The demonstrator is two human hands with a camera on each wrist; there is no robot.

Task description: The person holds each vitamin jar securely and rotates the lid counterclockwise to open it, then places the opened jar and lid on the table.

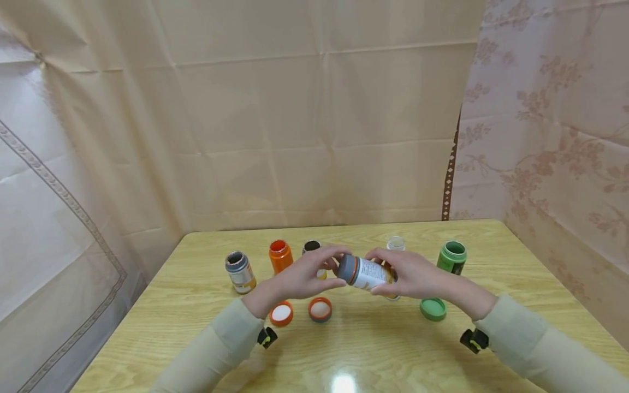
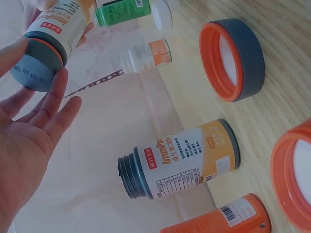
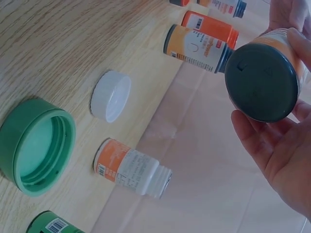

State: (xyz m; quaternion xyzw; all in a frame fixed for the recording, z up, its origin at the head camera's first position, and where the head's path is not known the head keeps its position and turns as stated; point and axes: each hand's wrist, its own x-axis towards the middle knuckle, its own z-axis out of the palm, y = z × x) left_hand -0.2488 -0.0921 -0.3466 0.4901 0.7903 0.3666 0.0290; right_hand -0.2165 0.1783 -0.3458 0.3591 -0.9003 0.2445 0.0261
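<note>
Both hands hold a supplement bottle (image 1: 372,274) tilted above the table, its white and orange label showing. My left hand (image 1: 310,274) has its thumb and fingertips round the grey cap (image 1: 346,269), which sits on the bottle's neck with a thin orange ring at its edge. Around the lower part of the bottle curl the fingers of my right hand (image 1: 415,276). In the right wrist view the dark bottle base (image 3: 262,82) faces the camera. An uncapped grey-necked bottle (image 2: 182,162) stands behind the hands, partly hidden by the left one in the head view.
Other uncapped bottles stand about: a grey-necked one (image 1: 241,273), an orange one (image 1: 280,255), a clear one (image 1: 396,243) and a green one (image 1: 451,257). Nearer lie an orange lid (image 1: 282,314), a grey lid (image 1: 320,309), a green lid (image 1: 433,309) and a white lid (image 3: 111,96).
</note>
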